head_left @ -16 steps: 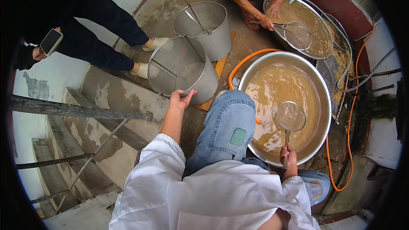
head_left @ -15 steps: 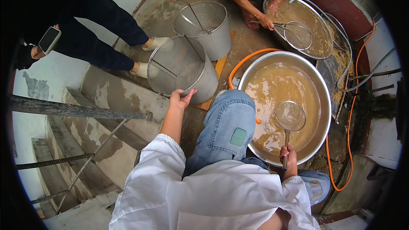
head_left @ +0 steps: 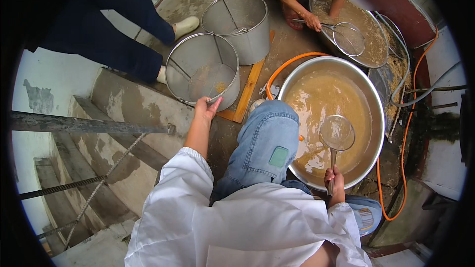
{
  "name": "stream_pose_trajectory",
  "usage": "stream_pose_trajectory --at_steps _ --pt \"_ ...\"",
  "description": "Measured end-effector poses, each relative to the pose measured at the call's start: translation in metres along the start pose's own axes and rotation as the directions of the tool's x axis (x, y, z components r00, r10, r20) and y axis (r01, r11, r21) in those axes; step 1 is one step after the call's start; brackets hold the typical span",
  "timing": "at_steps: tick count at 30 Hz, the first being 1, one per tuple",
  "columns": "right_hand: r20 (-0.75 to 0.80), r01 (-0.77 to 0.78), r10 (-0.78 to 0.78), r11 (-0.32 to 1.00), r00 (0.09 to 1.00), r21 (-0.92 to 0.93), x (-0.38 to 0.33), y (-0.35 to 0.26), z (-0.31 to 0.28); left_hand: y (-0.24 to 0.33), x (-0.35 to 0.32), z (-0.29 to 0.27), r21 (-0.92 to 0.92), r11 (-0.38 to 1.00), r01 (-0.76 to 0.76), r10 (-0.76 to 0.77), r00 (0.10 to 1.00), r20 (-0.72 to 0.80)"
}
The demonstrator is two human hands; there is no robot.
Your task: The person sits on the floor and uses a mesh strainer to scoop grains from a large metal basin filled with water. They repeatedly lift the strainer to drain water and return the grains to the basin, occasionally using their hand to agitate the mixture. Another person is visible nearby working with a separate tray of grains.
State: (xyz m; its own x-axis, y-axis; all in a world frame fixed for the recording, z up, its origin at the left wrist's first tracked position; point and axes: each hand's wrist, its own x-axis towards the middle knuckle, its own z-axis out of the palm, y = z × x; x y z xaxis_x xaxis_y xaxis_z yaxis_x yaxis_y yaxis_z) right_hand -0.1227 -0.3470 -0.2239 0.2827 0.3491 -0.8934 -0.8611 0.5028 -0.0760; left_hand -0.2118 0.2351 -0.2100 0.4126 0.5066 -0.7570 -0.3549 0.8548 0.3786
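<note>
My right hand (head_left: 335,179) is closed round the handle of a round mesh strainer (head_left: 337,132). The strainer's head is over cloudy tan water (head_left: 331,94) in a large metal basin (head_left: 378,133); I cannot tell whether it touches the water. My left hand (head_left: 205,108) grips the near rim of a grey metal bucket (head_left: 228,96), fingers curled at its edge. A small patch of tan grains (head_left: 220,87) lies on the bucket's bottom. Right behind it stands a second metal bucket (head_left: 255,39), its wire handle folded across the mouth.
A co-worker's hand (head_left: 311,21) holds another strainer (head_left: 349,39) over a second basin (head_left: 378,59) of tan grains. An orange hose (head_left: 406,153) and a grey hose (head_left: 403,76) curve on the right. Another person's legs (head_left: 118,44) stand left, by concrete steps (head_left: 94,188) and a metal rail (head_left: 89,123).
My left hand has shifted the nearer bucket a little leftward, and more of its bottom shows. The standing person's hand has left the far bucket's handle; their phone is out of view.
</note>
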Motion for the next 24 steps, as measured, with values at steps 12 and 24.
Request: stream_pose_trajectory --at_steps 12,24 --pt "-0.011 0.006 -0.006 1.0 1.0 -0.011 0.005 -0.001 -0.009 -0.028 -0.014 0.009 -0.012 0.998 0.056 -0.055 0.998 0.02" --pt "0.005 0.042 -0.042 0.999 0.999 0.008 0.011 -0.004 -0.021 0.004 -0.127 0.062 0.812 0.579 -0.07 -0.099 0.983 0.155"
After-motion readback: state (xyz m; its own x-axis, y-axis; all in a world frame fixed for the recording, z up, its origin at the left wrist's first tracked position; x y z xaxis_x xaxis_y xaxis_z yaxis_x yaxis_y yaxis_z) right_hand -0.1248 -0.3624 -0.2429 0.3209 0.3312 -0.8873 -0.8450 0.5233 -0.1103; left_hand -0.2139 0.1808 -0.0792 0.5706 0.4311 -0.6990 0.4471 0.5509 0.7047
